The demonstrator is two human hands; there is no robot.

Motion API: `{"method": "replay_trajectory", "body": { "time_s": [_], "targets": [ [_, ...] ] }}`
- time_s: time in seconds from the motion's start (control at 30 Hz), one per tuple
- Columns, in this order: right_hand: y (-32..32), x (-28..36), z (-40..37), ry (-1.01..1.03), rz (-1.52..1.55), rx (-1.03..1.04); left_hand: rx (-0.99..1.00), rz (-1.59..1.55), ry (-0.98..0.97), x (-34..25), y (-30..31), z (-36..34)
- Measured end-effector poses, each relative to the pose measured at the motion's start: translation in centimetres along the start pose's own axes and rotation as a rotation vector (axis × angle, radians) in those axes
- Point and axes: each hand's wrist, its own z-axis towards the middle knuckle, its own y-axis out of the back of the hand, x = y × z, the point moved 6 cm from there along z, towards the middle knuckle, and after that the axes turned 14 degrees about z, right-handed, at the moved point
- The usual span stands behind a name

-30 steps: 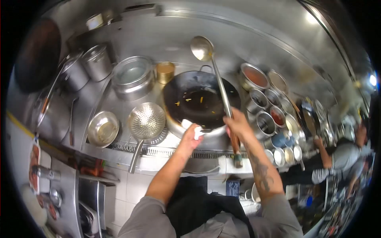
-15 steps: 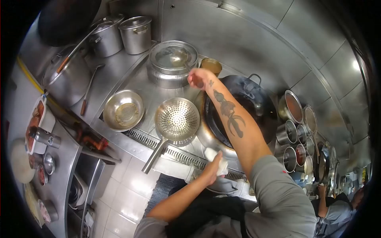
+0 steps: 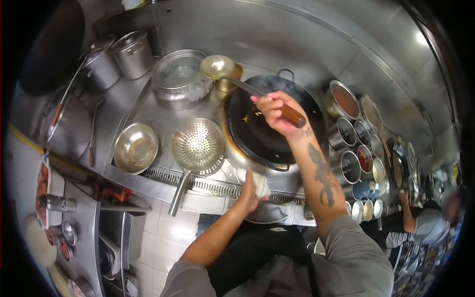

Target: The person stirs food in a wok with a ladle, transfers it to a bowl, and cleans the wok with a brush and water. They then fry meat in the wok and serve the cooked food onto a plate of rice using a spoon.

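My right hand [image 3: 281, 112] is wrapped round the wooden handle of a ladle [image 3: 217, 67]. The ladle's metal bowl hangs over a brass-coloured pot [image 3: 228, 79], beside a lidless-looking metal pot [image 3: 180, 97] of clear liquid. Below my right hand sits a dark wok [image 3: 255, 143] on the burner, with a few small yellowish bits inside. Near the wok's front edge, my left hand [image 3: 249, 190] grips a folded white cloth [image 3: 261, 184]. To the left of the wok lies a perforated strainer [image 3: 198, 143], its handle pointing toward me.
A metal bowl [image 3: 136, 148] stands left of the strainer. Several containers, one with red sauce [image 3: 364, 157], line the right side. Lidded pots [image 3: 132, 54] stand at the back left. A side counter [image 3: 85, 198] holds food trays. A co-worker [image 3: 428, 222] is at the far right.
My right hand has swung right and toward me, from the liquid-filled pot to above the wok, bringing the ladle along. My left hand still grips the cloth. The whole view has shifted.
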Motion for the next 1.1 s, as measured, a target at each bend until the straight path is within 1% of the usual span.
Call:
{"method": "replay_trajectory", "body": {
  "time_s": [0.07,0.1,0.2,0.23,0.3,0.4,0.47,0.5,0.6,0.63,0.7,0.73,0.77,0.83,0.87,0.9,0.93,0.97,1.0,1.03,1.07,1.1],
  "targets": [
    [0.2,-0.3,-4.7,0.074,-0.068,-0.058,-0.107,-0.006,-0.001,-1.9,-3.0,1.0],
    [0.5,-0.2,-6.8,0.085,-0.089,-0.081,-0.086,-0.076,0.001,-1.6,-3.8,2.3],
    [1.6,0.3,-12.0,0.153,-0.172,-0.206,-0.242,0.025,-0.036,-1.1,-4.9,5.5],
    [2.0,0.9,-13.2,0.174,-0.201,-0.246,-0.294,-0.005,-0.043,-1.1,-5.1,6.0],
    [3.0,1.9,-15.1,0.206,-0.255,-0.328,-0.322,0.015,-0.033,-0.9,-5.3,6.4],
    [3.8,3.7,-17.0,0.327,-0.551,-0.525,-0.358,0.009,-0.037,-1.1,-5.5,5.4],
    [3.4,4.0,-17.9,0.453,-0.983,-0.713,-0.372,0.015,-0.006,-1.3,-5.4,4.7],
    [2.7,4.0,-18.1,0.518,-1.207,-0.799,-0.361,0.008,-0.021,-1.6,-5.3,4.7],
    [1.2,4.1,-17.0,0.702,-1.662,-0.74,-0.311,-0.023,0.01,-1.7,-4.9,3.6],
    [0.9,4.2,-16.0,0.768,-1.742,-0.627,-0.291,0.007,0.02,-1.9,-4.8,2.4],
    [-0.3,4.1,-13.3,0.803,-1.795,-0.527,-0.258,0.067,0.026,-2.0,-3.5,-0.4],
    [-1.0,3.9,-11.5,0.817,-1.817,-0.471,-0.199,0.096,0.003,-1.1,-1.8,-0.7],
    [-2.0,3.3,-9.4,0.818,-1.879,-0.423,-0.208,0.214,-0.075,-2.1,-1.1,-3.6],
    [-2.9,2.8,-3.5,0.8,-1.927,-0.346,-0.197,0.355,-0.163,-3.9,0.8,-9.4],
    [-3.0,2.7,-0.1,0.793,-1.947,-0.314,-0.218,0.4,-0.229,-3.6,2.9,-10.7],
    [-2.0,3.8,4.0,0.77,-1.987,-0.441,-0.219,0.498,-0.185,-3.8,4.5,-13.3],
    [-0.7,4.9,8.4,0.749,-2.026,-0.569,-0.228,0.514,-0.307,-3.4,6.5,-15.2],
    [0.5,5.3,12.2,0.687,-2.073,-0.585,-0.238,0.625,-0.36,-4.8,7.2,-18.3],
    [1.8,5.3,15.4,0.624,-2.118,-0.604,-0.24,0.62,-0.289,-4.8,8.6,-20.5],
    [3.5,5.1,18.3,0.587,-2.15,-0.65,-0.296,0.674,-0.321,-4.4,10.6,-22.3],
    [5.1,5.0,20.8,0.552,-2.179,-0.699,-0.342,0.578,-0.293,-4.6,11.6,-24.2],
    [6.1,4.7,22.5,0.513,-2.205,-0.751,-0.429,0.569,-0.276,-3.7,13.8,-25.5]
  ]
}}
